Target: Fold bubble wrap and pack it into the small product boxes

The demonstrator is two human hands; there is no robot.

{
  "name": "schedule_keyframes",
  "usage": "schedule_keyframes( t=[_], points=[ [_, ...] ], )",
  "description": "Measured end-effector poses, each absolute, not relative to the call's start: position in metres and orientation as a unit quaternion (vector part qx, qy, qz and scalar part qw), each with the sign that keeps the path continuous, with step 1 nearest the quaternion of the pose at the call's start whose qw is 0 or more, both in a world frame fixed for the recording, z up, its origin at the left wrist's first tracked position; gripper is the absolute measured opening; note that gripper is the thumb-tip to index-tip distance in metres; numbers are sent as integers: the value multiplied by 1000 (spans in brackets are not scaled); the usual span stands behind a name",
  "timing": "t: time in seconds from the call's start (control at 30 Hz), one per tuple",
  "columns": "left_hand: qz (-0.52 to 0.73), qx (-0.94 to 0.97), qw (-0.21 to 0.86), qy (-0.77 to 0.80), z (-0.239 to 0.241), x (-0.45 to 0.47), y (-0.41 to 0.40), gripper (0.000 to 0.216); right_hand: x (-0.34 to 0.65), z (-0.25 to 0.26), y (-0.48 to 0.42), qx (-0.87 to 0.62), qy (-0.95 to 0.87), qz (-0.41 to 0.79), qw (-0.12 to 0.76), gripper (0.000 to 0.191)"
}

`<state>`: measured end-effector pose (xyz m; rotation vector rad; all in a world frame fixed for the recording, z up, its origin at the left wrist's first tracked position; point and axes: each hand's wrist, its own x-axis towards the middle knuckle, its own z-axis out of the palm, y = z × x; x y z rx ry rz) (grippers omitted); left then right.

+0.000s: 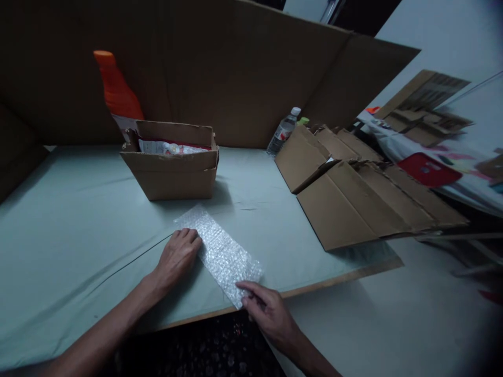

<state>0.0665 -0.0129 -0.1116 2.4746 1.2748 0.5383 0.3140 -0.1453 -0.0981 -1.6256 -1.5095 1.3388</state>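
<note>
A strip of clear bubble wrap [223, 248] lies slantwise on the table near its front edge. My left hand [181, 250] is at the strip's left side, its fingers curled together over the border; their tips are hidden. At the strip's near right end, my right hand [265, 309] pinches the corner between thumb and forefinger. Behind the strip stands an open cardboard box [178, 175] with printed packets [173, 148] inside.
A tall orange bottle [120, 94] rises behind the box. To the right, a clear water bottle [283, 131] leans by several cardboard boxes [346, 204]. A cardboard wall [220, 73] closes off the back. The pale cloth-covered table [70, 209] ends at a brown edge [338, 280].
</note>
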Motion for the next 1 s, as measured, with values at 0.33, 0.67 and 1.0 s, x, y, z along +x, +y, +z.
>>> schedule_keyframes(
  t=[0.33, 0.67, 1.0],
  points=[
    [219, 890, 257, 306, -120, 123, 55, 22, 290, -107, -165, -584, -507, 566, 285, 37],
    [299, 842, 303, 332, -118, 79, -10, 49, 269, -114, -159, -499, -405, 694, 324, 39],
    [278, 819, 327, 381, -119, 78, -90, 31, 281, -94, -135, -475, -422, 688, 351, 34]
  ],
)
